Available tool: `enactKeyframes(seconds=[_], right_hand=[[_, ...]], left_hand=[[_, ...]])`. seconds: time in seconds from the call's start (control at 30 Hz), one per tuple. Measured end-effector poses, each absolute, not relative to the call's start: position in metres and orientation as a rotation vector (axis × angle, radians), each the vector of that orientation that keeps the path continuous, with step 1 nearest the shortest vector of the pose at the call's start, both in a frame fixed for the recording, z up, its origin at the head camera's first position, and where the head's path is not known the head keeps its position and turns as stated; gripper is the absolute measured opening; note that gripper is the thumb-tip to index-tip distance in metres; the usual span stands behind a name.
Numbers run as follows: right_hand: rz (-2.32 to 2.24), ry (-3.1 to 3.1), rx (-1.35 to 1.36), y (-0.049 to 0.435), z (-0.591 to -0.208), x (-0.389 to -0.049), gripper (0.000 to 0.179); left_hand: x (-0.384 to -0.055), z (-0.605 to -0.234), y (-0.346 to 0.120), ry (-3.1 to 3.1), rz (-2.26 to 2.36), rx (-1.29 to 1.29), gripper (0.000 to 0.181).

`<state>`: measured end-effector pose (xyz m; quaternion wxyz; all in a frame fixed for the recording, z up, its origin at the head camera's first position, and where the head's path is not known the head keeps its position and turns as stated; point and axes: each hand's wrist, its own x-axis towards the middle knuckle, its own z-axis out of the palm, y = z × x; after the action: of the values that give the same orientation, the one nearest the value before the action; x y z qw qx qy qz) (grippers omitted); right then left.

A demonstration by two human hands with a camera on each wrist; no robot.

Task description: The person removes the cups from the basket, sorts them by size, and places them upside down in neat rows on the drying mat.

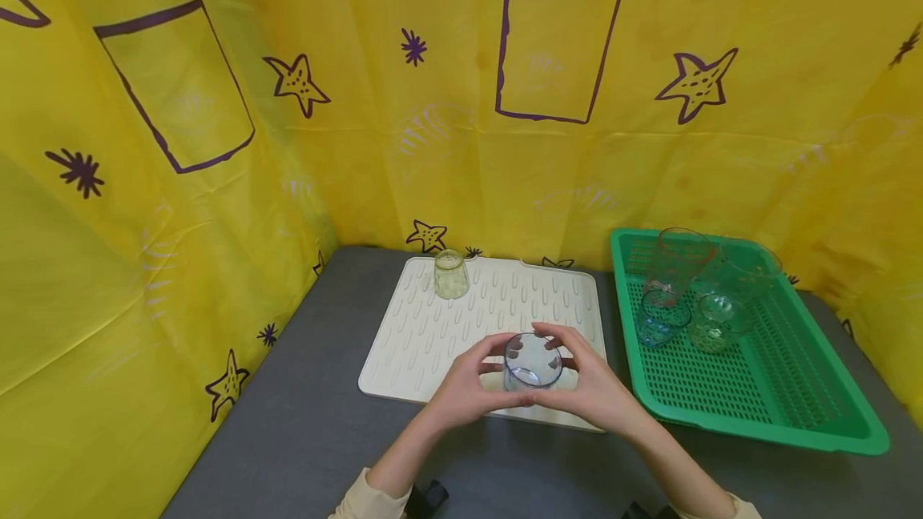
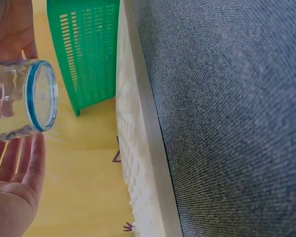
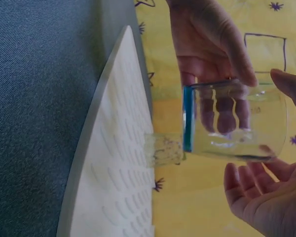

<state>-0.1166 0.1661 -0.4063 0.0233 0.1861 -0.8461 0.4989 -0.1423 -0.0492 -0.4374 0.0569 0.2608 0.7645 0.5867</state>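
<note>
Both hands hold a clear drinking glass (image 1: pixel 532 375) with a bluish base, mouth up, above the near part of a cream draining mat (image 1: pixel 425 351). My left hand (image 1: pixel 470 381) curves round its left side and my right hand (image 1: pixel 590 381) round its right side, the thumbs meeting at the front. In the left wrist view the thick base of the glass (image 2: pixel 42 96) faces the table, apart from the mat. Fingers show through the wall of the glass (image 3: pixel 237 111) in the right wrist view. A small yellowish tumbler (image 1: pixel 451 275) stands at the mat's back left.
On the right sits a green plastic basket (image 1: pixel 815 415) with several glasses in it, among them a blue one (image 1: pixel 659 323) and a tall reddish one (image 1: pixel 674 263). A yellow patterned curtain (image 1: pixel 404 158) hangs behind and beside the grey table (image 1: pixel 288 431).
</note>
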Motion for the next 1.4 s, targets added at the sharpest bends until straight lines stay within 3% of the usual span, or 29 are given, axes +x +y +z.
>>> enactKeyframes(seconds=[0.2, 0.8, 1.4], right_hand=[[1.652, -2.577, 0.576, 0.171, -0.416, -0.117, 0.083], [1.737, -2.567, 0.497, 0.163, -0.429, -0.118, 0.067], [1.046, -2.637, 0.788, 0.17, -0.422, -0.118, 0.074]], left_hand=[[-0.142, -0.439, -0.052, 2.256, 1.925, 0.715, 0.071], [-0.134, -0.435, -0.046, 1.803, 2.223, 0.713, 0.07], [-0.137, -0.425, -0.064, 2.224, 1.761, 0.737, 0.07]])
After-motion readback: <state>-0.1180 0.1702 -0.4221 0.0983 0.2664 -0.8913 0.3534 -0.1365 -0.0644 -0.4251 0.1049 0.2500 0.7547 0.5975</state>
